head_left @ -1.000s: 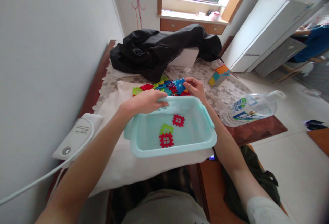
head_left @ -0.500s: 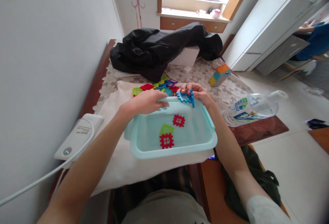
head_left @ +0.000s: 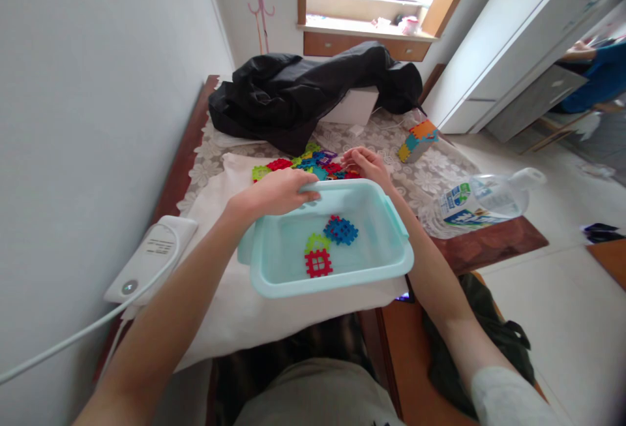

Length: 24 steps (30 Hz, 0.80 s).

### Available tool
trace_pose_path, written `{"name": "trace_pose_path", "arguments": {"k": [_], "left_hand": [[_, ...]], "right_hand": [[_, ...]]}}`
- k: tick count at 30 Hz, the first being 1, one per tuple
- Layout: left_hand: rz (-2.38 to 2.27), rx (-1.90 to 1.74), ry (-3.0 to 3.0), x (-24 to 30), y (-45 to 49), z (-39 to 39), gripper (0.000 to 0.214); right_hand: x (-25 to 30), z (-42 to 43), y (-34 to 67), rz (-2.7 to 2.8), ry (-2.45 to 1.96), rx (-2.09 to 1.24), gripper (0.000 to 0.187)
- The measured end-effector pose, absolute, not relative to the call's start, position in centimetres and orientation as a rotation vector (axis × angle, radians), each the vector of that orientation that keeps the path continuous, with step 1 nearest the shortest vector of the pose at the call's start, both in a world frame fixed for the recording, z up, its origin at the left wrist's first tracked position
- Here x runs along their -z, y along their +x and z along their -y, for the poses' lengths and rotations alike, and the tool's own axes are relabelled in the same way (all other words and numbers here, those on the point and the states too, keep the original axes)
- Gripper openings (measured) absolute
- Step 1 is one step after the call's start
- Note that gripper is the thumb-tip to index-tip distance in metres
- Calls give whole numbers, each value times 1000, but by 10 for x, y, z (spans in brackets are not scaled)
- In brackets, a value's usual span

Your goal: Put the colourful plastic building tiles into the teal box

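My left hand (head_left: 288,192) is closed over the far rim of a pale turquoise plastic tub (head_left: 337,282), thumb on the inside wall. On the tub's floor lie a red building tile (head_left: 318,263), a lime green tile (head_left: 317,242) partly under it, and blue tiles (head_left: 342,231) that cover most of another red one. Just beyond the tub's far right rim, my right hand (head_left: 366,164) hovers by a pile of coloured tiles (head_left: 313,162), its fingers loosely apart and nothing visible in them. The tub's rim hides the near part of the pile.
A box built of orange, blue and yellow tiles (head_left: 418,140) stands at the back right. A large clear plastic bottle (head_left: 484,199) is on the right. Black cloth (head_left: 303,90) lies at the back, partly over a white box (head_left: 353,107). A white power strip (head_left: 151,259) sits left.
The blue tiles that my right hand held over the tub now lie inside it, on a red tile. My right hand has moved back toward the pile; my left hand stays on the rim.
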<state>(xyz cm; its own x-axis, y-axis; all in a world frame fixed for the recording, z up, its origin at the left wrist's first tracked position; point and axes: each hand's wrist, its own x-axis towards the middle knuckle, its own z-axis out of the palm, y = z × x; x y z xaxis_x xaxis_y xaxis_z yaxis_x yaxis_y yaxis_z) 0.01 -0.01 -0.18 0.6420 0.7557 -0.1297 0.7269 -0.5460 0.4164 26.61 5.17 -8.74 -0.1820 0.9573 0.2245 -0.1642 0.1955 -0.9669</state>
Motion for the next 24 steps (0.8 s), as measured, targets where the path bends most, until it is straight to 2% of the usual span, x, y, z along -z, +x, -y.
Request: {"name": "trace_pose_path", "arguments": {"k": [3,7,11,13,18,24], "left_hand": [[-1168,-71,2457,1,1,2,26],[-1179,-78,2477,1,1,3,25],[-1187,-84,2485,2,1,3,26],[-1188,-84,2486,1,1,3,26],[-1168,-92,2486,2,2,3,25],[-1166,-88,2477,3,3,2,25]], "right_hand": [[95,-56,268,1637,-993,-1073,44],[97,-48,268,2042,-959,-705,38],[98,-46,268,2336,-1039,-382,52],[99,-49,269,2429,-1110,-351,55],[98,-55,269,2420,-1067,-355,40],[99,-51,269,2425,-1128,-318,49]]}}
